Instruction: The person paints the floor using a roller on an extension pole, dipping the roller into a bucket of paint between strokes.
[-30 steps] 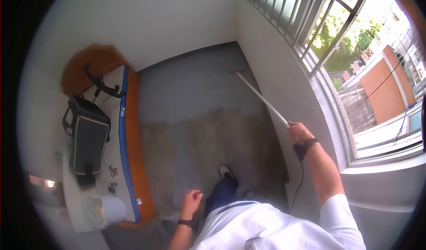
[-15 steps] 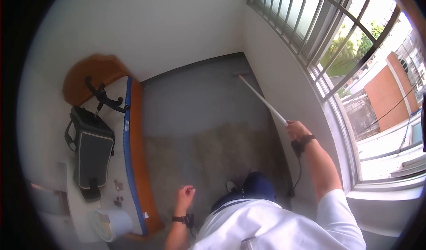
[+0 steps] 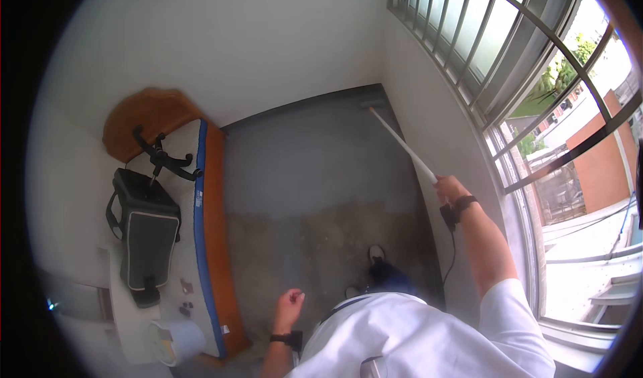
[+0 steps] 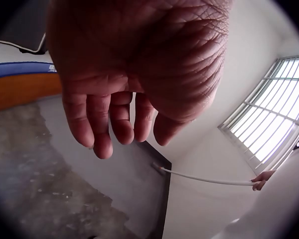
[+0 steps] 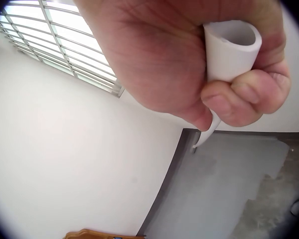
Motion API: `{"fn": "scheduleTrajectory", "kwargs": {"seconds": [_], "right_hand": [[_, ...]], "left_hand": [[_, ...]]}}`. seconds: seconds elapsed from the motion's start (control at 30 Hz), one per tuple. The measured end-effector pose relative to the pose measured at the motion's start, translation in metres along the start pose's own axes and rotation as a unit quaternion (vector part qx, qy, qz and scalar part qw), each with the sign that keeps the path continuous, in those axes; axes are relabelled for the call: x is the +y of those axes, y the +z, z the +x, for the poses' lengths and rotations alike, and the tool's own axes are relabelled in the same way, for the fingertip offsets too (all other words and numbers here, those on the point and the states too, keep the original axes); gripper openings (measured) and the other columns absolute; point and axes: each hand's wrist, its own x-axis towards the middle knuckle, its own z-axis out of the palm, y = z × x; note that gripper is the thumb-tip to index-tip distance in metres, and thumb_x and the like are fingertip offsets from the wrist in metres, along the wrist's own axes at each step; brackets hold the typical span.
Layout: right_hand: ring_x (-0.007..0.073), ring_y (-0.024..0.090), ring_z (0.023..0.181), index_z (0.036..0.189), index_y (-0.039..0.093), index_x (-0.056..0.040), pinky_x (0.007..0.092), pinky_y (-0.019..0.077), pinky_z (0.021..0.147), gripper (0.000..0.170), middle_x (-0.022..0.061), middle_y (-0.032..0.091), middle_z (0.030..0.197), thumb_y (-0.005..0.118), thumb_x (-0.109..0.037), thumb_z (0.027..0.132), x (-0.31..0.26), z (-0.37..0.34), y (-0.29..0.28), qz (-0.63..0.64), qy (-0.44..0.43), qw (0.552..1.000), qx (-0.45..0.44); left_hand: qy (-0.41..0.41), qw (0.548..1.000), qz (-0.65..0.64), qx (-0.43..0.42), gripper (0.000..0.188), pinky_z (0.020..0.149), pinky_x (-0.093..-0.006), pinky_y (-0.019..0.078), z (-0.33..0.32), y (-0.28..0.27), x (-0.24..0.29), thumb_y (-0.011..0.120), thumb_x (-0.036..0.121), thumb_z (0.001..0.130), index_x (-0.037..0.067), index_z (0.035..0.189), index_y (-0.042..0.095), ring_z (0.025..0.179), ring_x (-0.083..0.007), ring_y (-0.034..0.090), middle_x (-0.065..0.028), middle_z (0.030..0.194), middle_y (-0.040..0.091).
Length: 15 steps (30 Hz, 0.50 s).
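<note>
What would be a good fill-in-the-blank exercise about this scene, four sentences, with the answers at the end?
1. The pole gripped by the right hand is ____ in color.
2. The left hand is holding ____.
3. Along the side facing the floor, the mattress has a strip of the color ____.
4. On the person's right, the window is fitted with metal ____.

Missing words: white; nothing; blue; bars.

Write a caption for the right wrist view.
A right hand grips a hollow white tubular pole reaching toward a partly grey-coated floor.
</note>
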Motion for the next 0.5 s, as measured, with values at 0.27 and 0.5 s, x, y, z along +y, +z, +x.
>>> {"fn": "scheduleTrajectory", "kwargs": {"seconds": [0.27, 0.5], "right_hand": [[0.0271, 0.07, 0.076, 0.137, 0.052, -0.0101, 0.0399, 0.0599, 0.065, 0.06, 0.0147, 0.07, 0.098, 0.068, -0.008, 0.079, -0.042, 0.052, -0.024, -0.067, 0.095, 0.993, 0.014], [0.0258, 0.068, 0.068, 0.145, 0.047, -0.0206, 0.0417, 0.0535, 0.057, 0.054, 0.0136, 0.067, 0.086, 0.058, -0.017, 0.092, -0.108, 0.028, -0.036, -0.046, 0.182, 0.982, 0.035]], "left_hand": [[-0.003, 0.999, 0.017, 0.032, 0.027, 0.076, -0.0337, 0.0534, 0.036, 0.007, 0.049, 0.071, 0.02, 0.086, 0.001, 0.104, 0.069, 0.081, -0.0223, 0.067, -0.0123, 0.089, 0.07], [-0.009, 0.999, 0.043, 0.031, 0.027, 0.076, -0.0335, 0.0533, 0.03, 0.013, 0.076, 0.071, 0.021, 0.086, 0.001, 0.104, 0.069, 0.081, -0.0225, 0.067, -0.0125, 0.089, 0.07]]}}
